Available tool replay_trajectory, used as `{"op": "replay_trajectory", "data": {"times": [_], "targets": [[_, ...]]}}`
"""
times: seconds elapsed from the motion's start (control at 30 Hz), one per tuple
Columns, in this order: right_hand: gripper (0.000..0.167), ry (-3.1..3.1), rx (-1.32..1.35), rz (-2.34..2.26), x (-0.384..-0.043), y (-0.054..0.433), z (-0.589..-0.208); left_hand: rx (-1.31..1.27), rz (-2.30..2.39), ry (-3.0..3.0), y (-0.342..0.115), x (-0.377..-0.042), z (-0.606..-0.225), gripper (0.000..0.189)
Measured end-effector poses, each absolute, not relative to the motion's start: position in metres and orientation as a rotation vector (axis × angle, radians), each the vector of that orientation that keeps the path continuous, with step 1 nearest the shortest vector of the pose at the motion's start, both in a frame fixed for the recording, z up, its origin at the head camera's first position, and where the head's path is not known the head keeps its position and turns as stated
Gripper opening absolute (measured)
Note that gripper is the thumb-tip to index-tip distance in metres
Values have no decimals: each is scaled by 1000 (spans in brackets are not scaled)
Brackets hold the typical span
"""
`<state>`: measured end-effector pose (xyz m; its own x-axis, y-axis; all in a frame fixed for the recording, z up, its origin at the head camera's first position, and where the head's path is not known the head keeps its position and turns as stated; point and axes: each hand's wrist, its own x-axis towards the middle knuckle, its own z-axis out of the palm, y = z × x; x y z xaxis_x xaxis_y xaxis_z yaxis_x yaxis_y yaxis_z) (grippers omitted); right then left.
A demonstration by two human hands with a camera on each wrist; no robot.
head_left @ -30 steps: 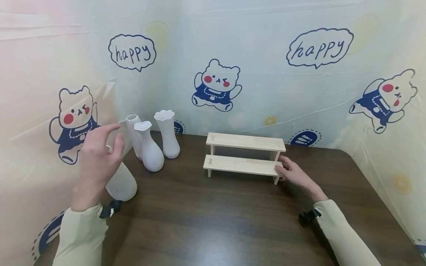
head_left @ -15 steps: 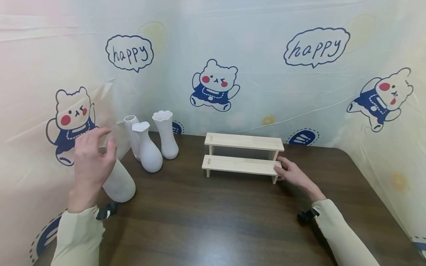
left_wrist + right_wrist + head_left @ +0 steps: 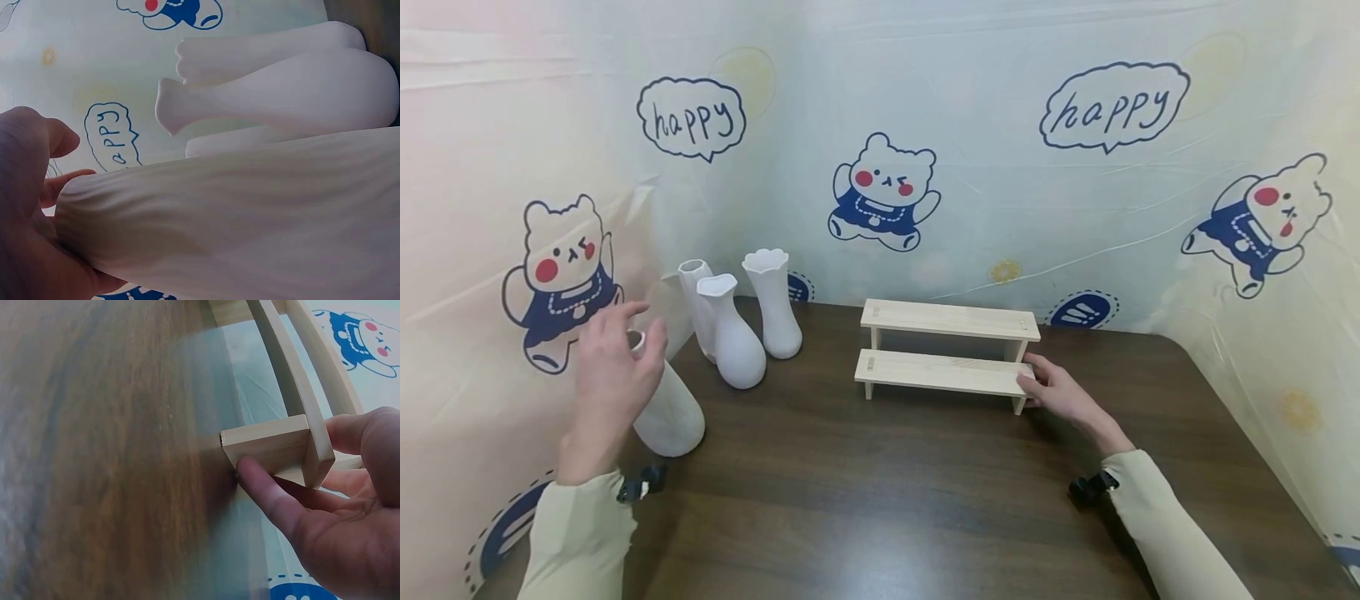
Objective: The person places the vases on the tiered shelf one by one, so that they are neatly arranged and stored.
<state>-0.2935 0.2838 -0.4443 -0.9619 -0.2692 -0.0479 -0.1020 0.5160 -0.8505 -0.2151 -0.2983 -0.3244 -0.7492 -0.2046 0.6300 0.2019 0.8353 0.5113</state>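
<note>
At the left, my left hand arches around the mouth of a tall white vase, which stands on the table. In the left wrist view this vase has a pleated surface, and its top reaches into the curve of the hand. The thumb is apart from the rim, while some fingers pass behind it. My right hand grips the right end of a two-step wooden display stand. Its thumb is at the lower step; in the right wrist view, one finger presses the wooden leg.
Close beyond the left hand stand a white bulb-shaped vase, a slim one partly behind it, and a vase with a scalloped rim. A printed curtain encloses the back and sides of the dark wooden table.
My left hand has come down a little around the vase's mouth, whose rim now shows between thumb and fingers. The right hand and the stand hold their place; the head view shifts slightly.
</note>
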Motion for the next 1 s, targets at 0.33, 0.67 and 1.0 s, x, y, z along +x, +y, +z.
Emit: {"op": "replay_trajectory", "data": {"times": [0.33, 0.67, 1.0], "targets": [[64, 2595, -291, -1401, -296, 286, -449, 166, -834, -2349, -301, -214, -326, 47], [64, 2576, -282, -1415, -296, 288, -450, 268, -890, -2335, -304, -215, -332, 53], [64, 2556, -276, -1432, -295, 290, -450, 361, -907, -2310, -304, -213, -337, 59]]}}
